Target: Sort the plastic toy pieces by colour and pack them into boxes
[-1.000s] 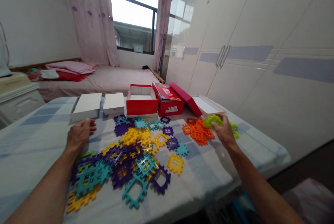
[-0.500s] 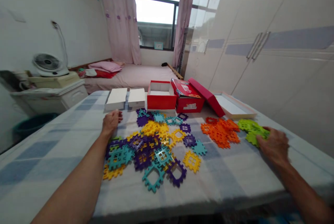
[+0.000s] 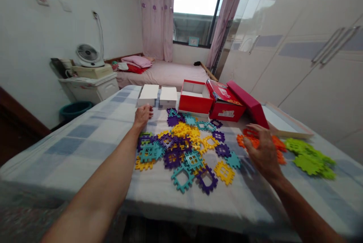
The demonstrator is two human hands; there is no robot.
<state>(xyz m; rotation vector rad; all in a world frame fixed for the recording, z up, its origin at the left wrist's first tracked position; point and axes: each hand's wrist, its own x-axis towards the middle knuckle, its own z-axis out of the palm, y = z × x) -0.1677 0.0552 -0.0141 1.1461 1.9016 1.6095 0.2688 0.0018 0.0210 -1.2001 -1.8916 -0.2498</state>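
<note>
My left hand rests on the cloth just in front of the white boxes, fingers loosely curled, with nothing visible in it. My right hand is over the pile of orange toothed building tiles, its fingers stretched out and apart; it hides part of the pile. I cannot tell whether it touches them. To its right lies a pile of lime-green tiles. Between my hands spread yellow tiles, purple tiles and teal tiles, many overlapping.
Along the far side stand two white boxes, an open red box, a red printed box with a leaning red lid, and a shallow white tray. A checked cloth covers the surface. A bed and wardrobe stand beyond.
My right hand has let go of the lime-green tiles and moved left over the orange ones. The green tiles now lie spread out. My left hand stays in place; the view has turned left.
</note>
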